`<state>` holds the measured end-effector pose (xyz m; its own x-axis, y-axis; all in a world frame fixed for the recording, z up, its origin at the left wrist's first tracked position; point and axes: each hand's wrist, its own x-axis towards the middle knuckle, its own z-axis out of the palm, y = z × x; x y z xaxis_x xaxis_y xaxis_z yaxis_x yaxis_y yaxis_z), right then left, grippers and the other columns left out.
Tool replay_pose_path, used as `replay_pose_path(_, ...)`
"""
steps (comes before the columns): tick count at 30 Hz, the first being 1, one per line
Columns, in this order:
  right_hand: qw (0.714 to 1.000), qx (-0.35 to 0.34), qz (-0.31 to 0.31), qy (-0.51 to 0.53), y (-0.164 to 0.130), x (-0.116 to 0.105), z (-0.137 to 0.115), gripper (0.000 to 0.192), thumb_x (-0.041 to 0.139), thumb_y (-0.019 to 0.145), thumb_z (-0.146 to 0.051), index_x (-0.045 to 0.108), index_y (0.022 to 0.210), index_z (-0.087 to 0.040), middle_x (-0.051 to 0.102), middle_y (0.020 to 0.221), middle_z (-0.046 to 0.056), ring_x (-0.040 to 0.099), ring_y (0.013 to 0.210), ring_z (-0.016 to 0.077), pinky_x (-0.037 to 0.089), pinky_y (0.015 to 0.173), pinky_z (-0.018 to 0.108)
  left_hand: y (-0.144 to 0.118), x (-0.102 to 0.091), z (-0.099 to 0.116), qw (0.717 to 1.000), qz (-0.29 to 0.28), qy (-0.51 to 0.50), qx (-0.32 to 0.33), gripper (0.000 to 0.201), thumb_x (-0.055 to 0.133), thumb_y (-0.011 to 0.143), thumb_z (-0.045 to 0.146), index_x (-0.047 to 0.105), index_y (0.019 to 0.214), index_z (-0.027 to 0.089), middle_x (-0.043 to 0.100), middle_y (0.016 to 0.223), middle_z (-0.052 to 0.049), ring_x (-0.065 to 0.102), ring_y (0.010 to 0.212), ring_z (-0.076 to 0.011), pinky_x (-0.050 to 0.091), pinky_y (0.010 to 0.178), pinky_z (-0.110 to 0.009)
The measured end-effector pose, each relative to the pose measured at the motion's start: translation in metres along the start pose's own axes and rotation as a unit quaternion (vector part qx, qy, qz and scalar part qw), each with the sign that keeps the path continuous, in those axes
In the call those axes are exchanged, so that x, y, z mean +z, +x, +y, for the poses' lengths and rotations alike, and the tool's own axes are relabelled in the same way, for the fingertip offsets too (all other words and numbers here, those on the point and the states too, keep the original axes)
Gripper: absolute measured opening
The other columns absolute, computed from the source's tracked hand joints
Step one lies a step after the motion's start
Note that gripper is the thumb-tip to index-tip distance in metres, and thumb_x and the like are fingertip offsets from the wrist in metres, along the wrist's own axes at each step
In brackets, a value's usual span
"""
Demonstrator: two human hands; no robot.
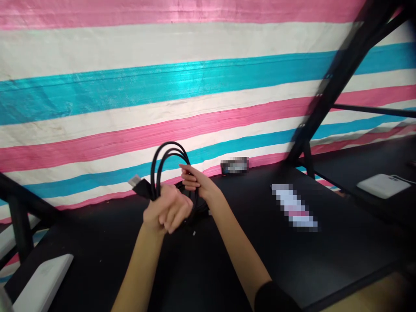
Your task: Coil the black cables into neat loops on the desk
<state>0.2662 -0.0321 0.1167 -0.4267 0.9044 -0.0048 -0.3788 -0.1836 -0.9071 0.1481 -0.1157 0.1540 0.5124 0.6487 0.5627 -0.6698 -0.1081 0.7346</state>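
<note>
Black cable [169, 167], coiled into about 3 loops, stands up above the dark table [325, 260] near the middle of the scene, held between both hands. The left hand [167, 212] is closed in a fist around the bottom of the coil, and a connector end [135, 183] sticks out to its left. The right hand [194, 182] pinches the right side of the loops, fingers curled shut on the strands. Behind them hangs a striped tarp [130, 86] in pink, white and blue; a black frame [341, 78] slants up at the right. A white box [383, 185] lies far right and a white slab [45, 279] near left — both well apart from the hands. The risk I see: the loops look springy, so a slackened pinch could let them fan open — and the free connector could swing and snag a strand.
</note>
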Motion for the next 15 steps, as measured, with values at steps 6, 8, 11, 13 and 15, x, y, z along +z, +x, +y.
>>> replay_pose_path(6, 0.979, -0.076, 0.175, -0.078, -0.003, -0.026, -0.01, 0.023, 0.056, 0.084, -0.035, 0.055, 0.099, -0.019, 0.028, 0.05, -0.013, 0.024, 0.035, 0.0015, 0.024, 0.035, 0.013, 0.019, -0.037, -0.011, 0.931, 0.358, 0.048, -0.056, 0.046, 0.047, 0.08, 0.022, 0.017, 0.046, 0.019, 0.021, 0.033, 0.007, 0.027, 0.028, -0.0041, 0.029, 0.039, -0.019)
replay_pose_path(8, 0.958, -0.08, 0.242, -0.134, -0.002, -0.034, -0.004, 0.028, 0.05, 0.089, -0.029, 0.047, 0.116, -0.022, 0.035, 0.053, -0.012, 0.033, 0.034, 0.0017, 0.03, 0.037, 0.013, 0.022, -0.051, -0.025, 0.906, 0.379, 0.133, -0.132, 0.038, 0.043, 0.081, 0.029, 0.026, 0.047, 0.021, 0.029, 0.035, 0.006, 0.039, 0.033, -0.0071, 0.035, 0.043, -0.019)
replay_pose_path(11, 0.927, -0.027, 0.291, -0.235, -0.001, -0.049, 0.007, 0.03, 0.044, 0.094, -0.025, 0.043, 0.123, -0.022, 0.046, 0.056, -0.009, 0.045, 0.035, 0.0043, 0.037, 0.04, 0.016, 0.018, -0.069, -0.041, 0.849, 0.348, 0.293, -0.269, 0.041, 0.031, 0.086, 0.043, 0.042, 0.054, 0.019, 0.051, 0.044, 0.001, 0.052, 0.044, -0.0102, 0.043, 0.053, -0.021)
replay_pose_path(13, 0.909, 0.043, 0.289, -0.296, -0.001, -0.06, 0.016, 0.026, 0.045, 0.095, -0.026, 0.048, 0.118, -0.016, 0.051, 0.057, -0.005, 0.05, 0.036, 0.0068, 0.04, 0.041, 0.019, 0.012, -0.08, -0.045, 0.811, 0.31, 0.345, -0.357, 0.045, 0.034, 0.084, 0.051, 0.048, 0.057, 0.018, 0.057, 0.046, -0.003, 0.055, 0.043, -0.0136, 0.043, 0.05, -0.023)
replay_pose_path(15, 0.891, 0.118, 0.273, -0.343, 0.001, -0.071, 0.025, 0.026, 0.047, 0.095, -0.029, 0.053, 0.114, -0.011, 0.057, 0.065, -0.001, 0.055, 0.044, 0.0082, 0.045, 0.045, 0.021, 0.005, -0.091, -0.045, 0.778, 0.27, 0.366, -0.433, 0.051, 0.037, 0.081, 0.058, 0.051, 0.056, 0.016, 0.058, 0.044, -0.007, 0.055, 0.038, -0.0171, 0.04, 0.044, -0.026)
